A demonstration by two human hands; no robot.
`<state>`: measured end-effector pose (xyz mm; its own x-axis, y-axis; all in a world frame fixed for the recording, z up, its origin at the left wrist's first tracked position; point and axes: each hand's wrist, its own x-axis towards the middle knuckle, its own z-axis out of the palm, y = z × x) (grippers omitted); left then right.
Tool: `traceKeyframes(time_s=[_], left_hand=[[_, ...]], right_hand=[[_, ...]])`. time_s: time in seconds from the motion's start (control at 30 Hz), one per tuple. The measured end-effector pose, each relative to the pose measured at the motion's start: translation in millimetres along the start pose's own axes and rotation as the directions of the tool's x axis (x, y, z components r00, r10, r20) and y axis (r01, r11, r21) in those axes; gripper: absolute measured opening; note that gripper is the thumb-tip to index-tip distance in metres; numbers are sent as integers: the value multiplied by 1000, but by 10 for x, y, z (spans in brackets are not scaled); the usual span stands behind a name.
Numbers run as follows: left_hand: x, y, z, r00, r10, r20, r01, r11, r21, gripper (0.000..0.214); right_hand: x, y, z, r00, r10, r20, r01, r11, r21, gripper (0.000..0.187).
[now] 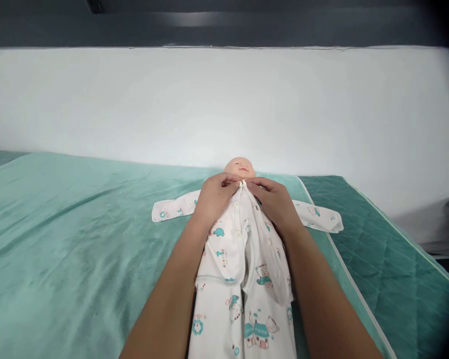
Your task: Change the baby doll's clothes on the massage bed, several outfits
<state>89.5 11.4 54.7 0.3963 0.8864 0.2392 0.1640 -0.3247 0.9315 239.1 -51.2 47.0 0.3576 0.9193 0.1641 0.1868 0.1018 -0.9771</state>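
A baby doll lies on its back, its head toward the wall. It wears a white printed baby shirt, sleeves spread out to both sides, and matching printed trousers. At the neckline, my left hand pinches one front edge of the shirt. Just across from it, my right hand pinches the opposite edge, and the two sets of fingertips nearly meet. Below them the shirt front hangs apart, with buttons visible along the left-hand edge. My fingers partly cover the collar.
The doll lies on a green blanket with soft wrinkles. To the right is a darker quilted cover with a pale piped edge. A white wall stands behind, under a dark band.
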Motion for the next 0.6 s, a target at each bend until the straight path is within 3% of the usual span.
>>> traceKeyframes(time_s=[0.23, 0.6], left_hand=[[-6, -16, 36, 1000, 20, -17, -20, 1000, 24, 13], [-32, -7, 44, 1000, 21, -4, -21, 999, 37, 15]], right_hand=[[24, 99, -37, 999, 32, 15, -32, 998, 51, 30], [9, -36, 20, 997, -10, 77, 22, 988, -154, 21]])
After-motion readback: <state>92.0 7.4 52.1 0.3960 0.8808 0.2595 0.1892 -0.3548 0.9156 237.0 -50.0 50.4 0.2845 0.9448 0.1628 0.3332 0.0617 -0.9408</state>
